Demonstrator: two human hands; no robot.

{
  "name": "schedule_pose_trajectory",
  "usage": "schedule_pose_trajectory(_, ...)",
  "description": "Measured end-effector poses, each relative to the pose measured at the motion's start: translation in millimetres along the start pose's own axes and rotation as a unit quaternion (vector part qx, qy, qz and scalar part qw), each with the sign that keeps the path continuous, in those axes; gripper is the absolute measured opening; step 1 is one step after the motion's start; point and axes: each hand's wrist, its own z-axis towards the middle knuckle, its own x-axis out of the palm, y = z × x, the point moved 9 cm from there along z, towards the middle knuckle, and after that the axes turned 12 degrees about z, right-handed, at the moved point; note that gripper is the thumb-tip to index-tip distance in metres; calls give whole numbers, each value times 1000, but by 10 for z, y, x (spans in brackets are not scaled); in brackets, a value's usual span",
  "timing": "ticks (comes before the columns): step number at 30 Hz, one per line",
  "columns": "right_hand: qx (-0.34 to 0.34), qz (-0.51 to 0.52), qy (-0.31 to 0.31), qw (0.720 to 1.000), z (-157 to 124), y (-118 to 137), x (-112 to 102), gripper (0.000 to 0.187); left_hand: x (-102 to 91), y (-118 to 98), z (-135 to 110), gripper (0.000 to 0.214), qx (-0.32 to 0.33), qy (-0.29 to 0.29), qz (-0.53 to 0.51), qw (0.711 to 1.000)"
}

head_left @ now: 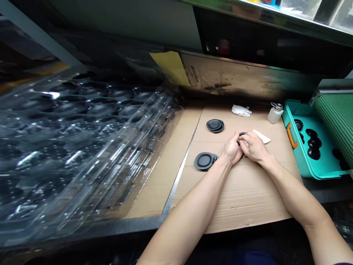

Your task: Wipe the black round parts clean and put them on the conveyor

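My left hand (233, 149) and my right hand (253, 145) meet over the cardboard sheet (248, 198). Between them is a small black round part (242, 134), mostly covered by my fingers. Both hands are closed around it. To the left of my left hand lies a group of overlapping black discs (204, 161), close to my left wrist. Farther back sits a second group of black discs (214, 125). A folded white cloth (261, 137) lies just behind my right hand.
Stacked clear plastic trays (91, 162) holding black round parts fill the left side. A white pump bottle (275, 113) and crumpled white tissue (241, 110) stand at the back. At right, a teal bin (309, 170) holds several black parts beside a green conveyor belt (336, 114).
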Motion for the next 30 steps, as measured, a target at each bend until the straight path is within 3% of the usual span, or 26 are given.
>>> schedule_pose_trajectory(4,27,-38,55,997,-66,-47,4,17,-17,37,-20,39,-24,-9,16,1000)
schedule_pose_trajectory(7,67,-113,-8,991,-48,-83,-112,24,13,48,-4,39,-16,7,14,1000)
schedule_pose_trajectory(9,57,-106,-24,992,-4,-34,-94,26,16,47,3,38,-12,12,3,1000)
schedule_pose_trajectory(12,10,-45,31,998,19,64,22,21,-5,55,-7,39,-25,7,-5,1000)
schedule_pose_trajectory(15,8,-60,60,996,-50,62,5,20,14,68,-23,38,-38,14,6,999)
schedule_pose_trajectory(18,25,-107,15,994,-92,48,-81,23,62,55,-17,33,-18,35,7,999)
schedule_pose_trajectory(24,35,-140,-47,988,27,-5,2,27,2,93,21,38,-13,2,-32,999)
schedule_pose_trajectory(30,72,-143,-87,983,-49,-178,-132,17,15,67,25,40,-6,-8,-17,1000)
